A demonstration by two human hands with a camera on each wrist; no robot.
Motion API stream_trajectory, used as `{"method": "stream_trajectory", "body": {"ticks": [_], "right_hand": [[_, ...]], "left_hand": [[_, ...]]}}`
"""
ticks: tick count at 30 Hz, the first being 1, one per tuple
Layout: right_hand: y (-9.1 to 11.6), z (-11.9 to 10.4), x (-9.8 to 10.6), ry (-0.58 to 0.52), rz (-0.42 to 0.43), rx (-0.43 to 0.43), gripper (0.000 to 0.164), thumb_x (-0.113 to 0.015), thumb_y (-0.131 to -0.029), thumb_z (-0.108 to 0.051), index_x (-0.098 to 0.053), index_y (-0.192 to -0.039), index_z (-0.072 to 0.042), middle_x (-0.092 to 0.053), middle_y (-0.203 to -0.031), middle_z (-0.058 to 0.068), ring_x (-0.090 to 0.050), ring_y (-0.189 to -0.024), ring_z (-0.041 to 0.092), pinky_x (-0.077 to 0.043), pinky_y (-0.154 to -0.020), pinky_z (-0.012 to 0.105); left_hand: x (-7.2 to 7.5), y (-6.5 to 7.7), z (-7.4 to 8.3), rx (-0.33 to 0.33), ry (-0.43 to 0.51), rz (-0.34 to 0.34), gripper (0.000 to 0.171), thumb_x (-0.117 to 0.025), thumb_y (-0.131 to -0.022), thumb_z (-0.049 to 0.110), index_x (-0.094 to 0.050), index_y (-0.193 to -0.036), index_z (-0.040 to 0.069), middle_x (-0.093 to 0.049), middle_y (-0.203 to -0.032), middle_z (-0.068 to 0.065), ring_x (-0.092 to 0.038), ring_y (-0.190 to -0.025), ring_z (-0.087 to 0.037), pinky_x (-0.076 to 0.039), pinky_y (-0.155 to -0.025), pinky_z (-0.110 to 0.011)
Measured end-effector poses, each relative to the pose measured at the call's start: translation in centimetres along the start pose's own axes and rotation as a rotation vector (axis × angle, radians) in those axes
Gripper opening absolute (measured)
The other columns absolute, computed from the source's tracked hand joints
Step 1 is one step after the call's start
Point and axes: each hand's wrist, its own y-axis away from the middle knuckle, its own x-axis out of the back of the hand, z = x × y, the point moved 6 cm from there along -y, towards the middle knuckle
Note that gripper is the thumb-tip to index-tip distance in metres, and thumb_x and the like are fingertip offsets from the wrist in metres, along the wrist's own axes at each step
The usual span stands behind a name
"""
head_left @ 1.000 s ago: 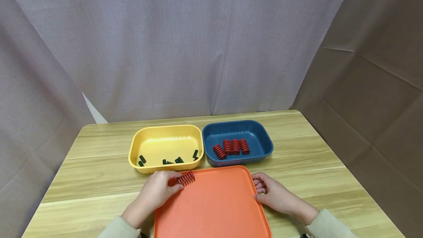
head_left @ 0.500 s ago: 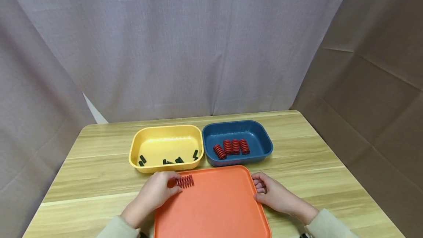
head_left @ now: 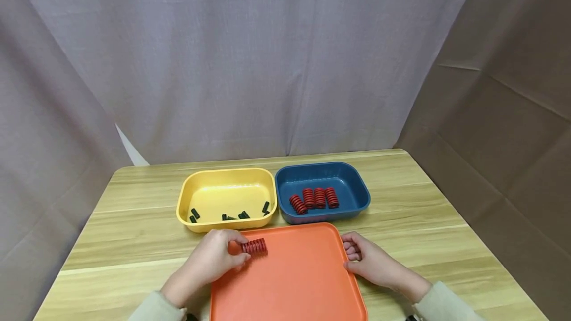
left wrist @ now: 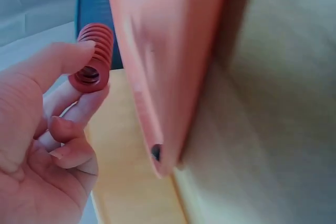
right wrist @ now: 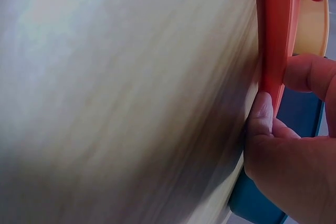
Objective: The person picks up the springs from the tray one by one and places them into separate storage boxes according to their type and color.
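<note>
Between thumb and fingertips, my left hand (head_left: 217, 256) pinches a red coil spring (head_left: 256, 246) above the far left part of an orange tray (head_left: 294, 274). In the left wrist view the spring (left wrist: 105, 40) points away from the hand, its ring-shaped end near the fingertips. My right hand (head_left: 373, 261) grips the tray's right edge; the right wrist view shows thumb and fingers on either side of the rim (right wrist: 278, 30). A small dark piece (left wrist: 156, 152) lies in a tray corner, hidden behind the left hand in the head view.
Behind the tray, a yellow bin (head_left: 227, 189) holds several small black springs (head_left: 244, 215). Right beside it, a blue bin (head_left: 352, 182) holds several red springs (head_left: 319, 197). All stand on a wooden table (head_left: 419, 217) with grey curtains (head_left: 223, 63) behind.
The red spring in my left hand has tilted so its free end points slightly lower, and its coils look closer together. My right hand stays on the tray edge.
</note>
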Motion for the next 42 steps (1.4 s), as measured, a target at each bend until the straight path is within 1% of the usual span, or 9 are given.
{"method": "stream_trajectory", "body": {"ticks": [5,9,13,16,18,21,24,30,42], "right_hand": [[0.0,0.1,0.1,-0.003,0.002,-0.006,0.049,-0.066,-0.085,0.000,-0.045,-0.128,0.006,-0.053,-0.108,0.012,-0.051,-0.097,0.025,-0.050,-0.076,0.024],[0.0,0.2,0.2,0.002,0.005,-0.006,0.049,-0.066,-0.085,0.001,-0.045,-0.128,0.006,-0.053,-0.108,0.012,-0.051,-0.097,0.025,-0.050,-0.077,0.024],[0.0,0.3,0.3,0.006,0.003,-0.008,0.049,-0.066,-0.085,0.001,-0.044,-0.129,0.006,-0.052,-0.108,0.012,-0.051,-0.096,0.024,-0.050,-0.076,0.024],[0.1,0.3,0.3,0.006,0.004,-0.011,0.050,-0.067,-0.085,0.001,-0.044,-0.129,0.006,-0.052,-0.108,0.011,-0.050,-0.096,0.023,-0.050,-0.075,0.023],[0.2,0.3,0.3,0.001,0.005,-0.006,0.051,-0.067,-0.084,0.001,-0.044,-0.129,0.007,-0.052,-0.108,0.011,-0.050,-0.095,0.023,-0.049,-0.075,0.023],[0.2,0.1,0.3,-0.010,0.003,0.012,0.051,-0.067,-0.084,0.001,-0.044,-0.129,0.008,-0.052,-0.108,0.012,-0.051,-0.095,0.023,-0.050,-0.075,0.023],[0.2,0.0,0.1,-0.021,-0.003,0.022,0.051,-0.067,-0.084,0.002,-0.043,-0.129,0.008,-0.052,-0.109,0.012,-0.051,-0.096,0.023,-0.050,-0.076,0.024],[0.1,0.1,0.0,-0.010,-0.001,0.011,0.050,-0.067,-0.084,0.001,-0.044,-0.129,0.007,-0.052,-0.109,0.012,-0.051,-0.096,0.022,-0.049,-0.077,0.023],[0.2,0.0,-0.1,-0.010,0.004,0.014,0.050,-0.067,-0.084,0.001,-0.045,-0.129,0.006,-0.052,-0.109,0.011,-0.051,-0.097,0.024,-0.049,-0.077,0.024]], "left_hand": [[0.8,-1.1,1.1,-0.001,0.090,0.063,0.020,-0.083,-0.075,0.019,-0.074,-0.092,0.014,-0.070,-0.091,0.007,-0.064,-0.088,-0.011,-0.054,-0.081,-0.032],[1.1,-2.4,2.1,0.001,0.109,0.110,0.020,-0.083,-0.075,0.018,-0.074,-0.093,0.015,-0.070,-0.090,0.007,-0.062,-0.078,-0.011,-0.053,-0.073,-0.028],[1.3,-3.8,3.2,0.005,0.098,0.160,0.021,-0.083,-0.075,0.020,-0.074,-0.094,0.017,-0.068,-0.089,0.011,-0.050,-0.060,-0.010,-0.047,-0.059,-0.025],[1.1,-4.9,4.0,0.007,0.098,0.199,0.021,-0.083,-0.075,0.022,-0.074,-0.094,0.019,-0.068,-0.088,0.010,-0.045,-0.057,-0.009,-0.043,-0.055,-0.025],[0.9,-5.8,4.5,0.005,0.098,0.223,0.020,-0.083,-0.076,0.024,-0.075,-0.094,0.019,-0.069,-0.089,0.009,-0.049,-0.060,-0.010,-0.045,-0.056,-0.026],[0.4,-7.0,5.0,0.005,0.083,0.259,0.021,-0.082,-0.078,0.026,-0.075,-0.096,0.018,-0.070,-0.092,0.007,-0.060,-0.076,-0.010,-0.052,-0.068,-0.028],[-0.2,-8.1,5.1,0.026,0.067,0.281,0.023,-0.080,-0.080,0.029,-0.075,-0.099,0.016,-0.070,-0.093,0.006,-0.064,-0.083,-0.014,-0.055,-0.074,-0.032],[-1.5,-9.6,4.4,0.093,0.055,0.270,0.027,-0.078,-0.081,0.029,-0.074,-0.103,0.013,-0.070,-0.097,0.002,-0.065,-0.092,-0.023,-0.055,-0.079,-0.038],[-3.6,-11.7,3.8,0.147,-0.032,0.216,0.029,-0.077,-0.083,0.030,-0.073,-0.108,0.015,-0.070,-0.102,-0.002,-0.061,-0.085,-0.017,-0.055,-0.074,-0.034]]}}
